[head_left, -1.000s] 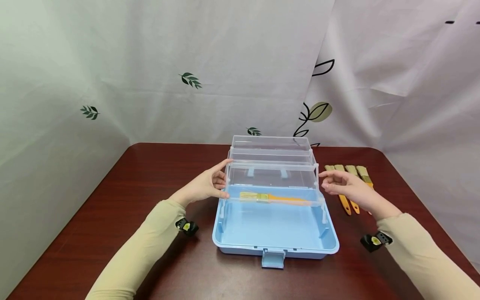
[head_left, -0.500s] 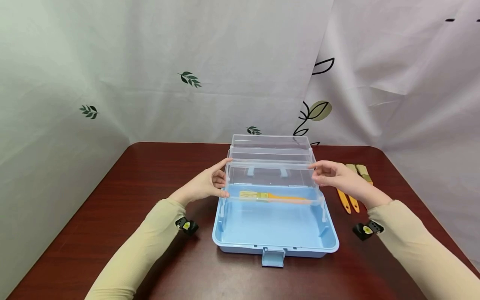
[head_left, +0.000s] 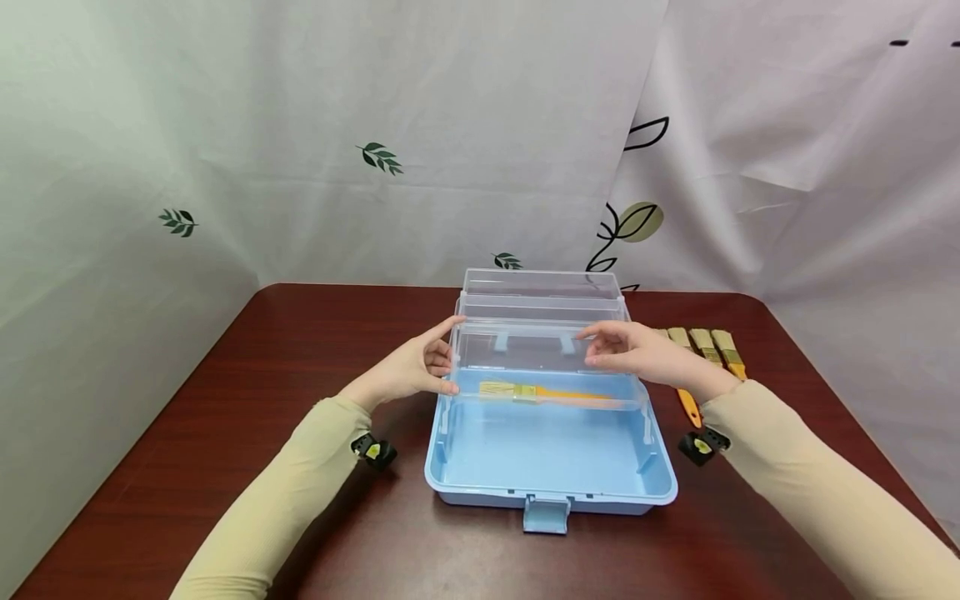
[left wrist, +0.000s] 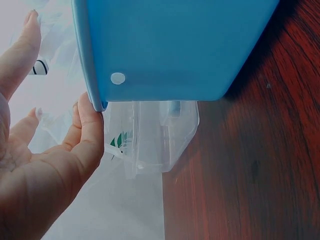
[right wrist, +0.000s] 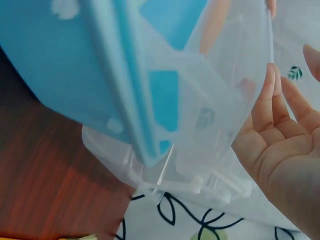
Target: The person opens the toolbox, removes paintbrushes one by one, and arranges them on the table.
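A light blue box (head_left: 551,450) stands with its clear tiered trays (head_left: 540,308) raised at the back. Through the front tray's clear wall I see a paintbrush (head_left: 566,395) with an orange handle and pale bristles, lying crosswise. Spread at the left end of that tray, my left hand (head_left: 408,367) has its thumb and index fingertip at the tray's edges. In the left wrist view, its other fingers are at the blue rim (left wrist: 82,60). My right hand (head_left: 637,354) hovers over the tray's right half, fingers loosely bent and holding nothing. The right wrist view shows its fingertips close to the clear plastic.
Several more paintbrushes (head_left: 705,346) lie side by side on the dark red table (head_left: 322,350), right of the box and partly behind my right arm. The box's latch (head_left: 546,515) hangs down at the front. A patterned white cloth (head_left: 420,217) hangs behind the table.
My right hand has moved left, from beside the right end of the front tray to above it. My left hand, the box and the paintbrush inside have stayed in place.
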A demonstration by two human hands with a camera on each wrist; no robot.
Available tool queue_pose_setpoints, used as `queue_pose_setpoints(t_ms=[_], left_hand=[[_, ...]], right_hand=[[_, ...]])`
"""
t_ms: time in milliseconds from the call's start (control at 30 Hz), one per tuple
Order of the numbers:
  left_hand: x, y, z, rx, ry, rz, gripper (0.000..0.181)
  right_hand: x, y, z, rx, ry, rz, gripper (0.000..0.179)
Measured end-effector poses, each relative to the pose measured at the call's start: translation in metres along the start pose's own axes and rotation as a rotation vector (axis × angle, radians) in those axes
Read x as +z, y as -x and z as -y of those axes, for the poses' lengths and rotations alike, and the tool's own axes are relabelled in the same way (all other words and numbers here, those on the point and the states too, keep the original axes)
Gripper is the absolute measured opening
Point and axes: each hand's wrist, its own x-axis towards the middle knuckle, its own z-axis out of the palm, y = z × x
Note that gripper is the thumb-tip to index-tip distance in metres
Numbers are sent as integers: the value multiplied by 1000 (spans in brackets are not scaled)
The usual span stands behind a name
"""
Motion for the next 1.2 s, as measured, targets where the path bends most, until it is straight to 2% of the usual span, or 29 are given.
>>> queue_pose_setpoints(t_ms=[133, 533, 933, 1200], left_hand=[[0, 0, 0, 4, 1, -1, 103], [0, 0, 1, 2, 18, 1, 102], [0, 1, 1, 13, -4, -2, 102], [0, 0, 2, 0, 1, -7, 103]], right_hand=[[3, -6, 6, 5, 7, 21, 42], [16, -24, 11, -36, 176, 66, 40], [24, -27, 15, -29, 184, 159, 42], [26, -30, 18, -24, 239, 205, 45]])
